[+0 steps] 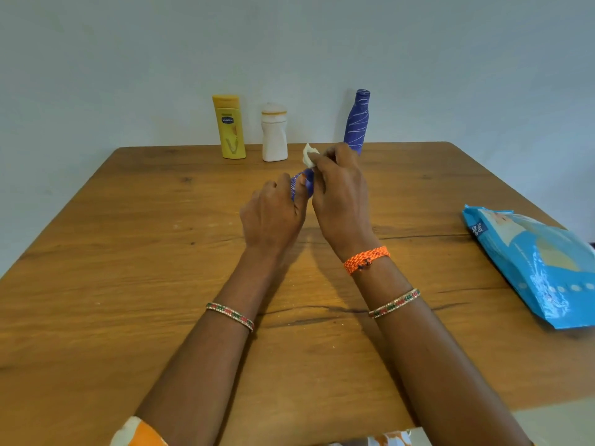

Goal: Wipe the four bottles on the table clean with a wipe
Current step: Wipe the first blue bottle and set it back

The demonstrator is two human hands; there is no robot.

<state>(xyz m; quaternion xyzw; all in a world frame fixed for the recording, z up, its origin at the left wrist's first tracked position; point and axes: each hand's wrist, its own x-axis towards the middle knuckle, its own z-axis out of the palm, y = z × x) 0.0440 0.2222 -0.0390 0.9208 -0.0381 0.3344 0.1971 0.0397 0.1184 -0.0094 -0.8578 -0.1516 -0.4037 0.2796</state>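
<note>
Small blue bottle (302, 185): gripped in left hand (272, 214), raised above desk (128, 252) centre. White wipe (309, 155): pinched by right hand (338, 194) fingers at bottle top. Yellow bottle (229, 127), white bottle (274, 133), tall blue bottle (356, 120): upright along desk's far edge.

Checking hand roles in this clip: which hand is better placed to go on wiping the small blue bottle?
Right. The right hand already pinches the wipe at the small blue bottle, while the left hand grips that bottle.
</note>
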